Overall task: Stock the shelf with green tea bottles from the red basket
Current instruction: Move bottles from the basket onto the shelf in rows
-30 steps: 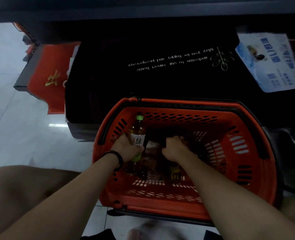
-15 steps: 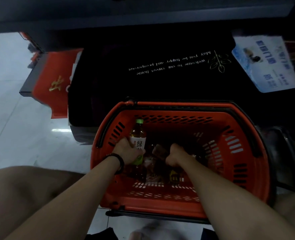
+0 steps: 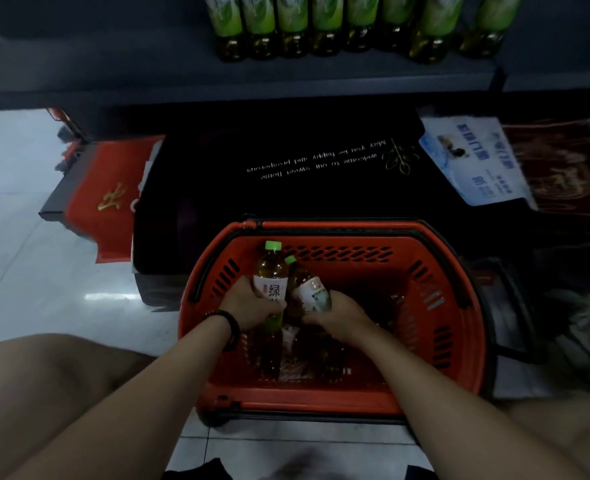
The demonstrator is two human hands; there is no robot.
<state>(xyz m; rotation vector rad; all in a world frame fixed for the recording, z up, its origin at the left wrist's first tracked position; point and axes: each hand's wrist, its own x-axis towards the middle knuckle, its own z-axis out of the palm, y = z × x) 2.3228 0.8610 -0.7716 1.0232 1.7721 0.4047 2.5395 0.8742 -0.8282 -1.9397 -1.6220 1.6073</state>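
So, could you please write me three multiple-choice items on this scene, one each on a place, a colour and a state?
1. Where does the row of stocked bottles stand?
A. on the shelf above the basket
B. on the white floor tiles
C. inside the basket

2. What colour is the cap of the bottle in the left hand?
A. red
B. green
C. white

3. What is the right hand doing?
A. resting open on the basket rim
B. its grip is shut on a tilted bottle
C. holding the blue leaflet

Key: 1 A, the row lines the dark shelf at the top of the view. 2 B, the upright green tea bottle held by the left hand has a green cap. 3 B, the fingers wrap the second bottle, which leans left over the red basket.
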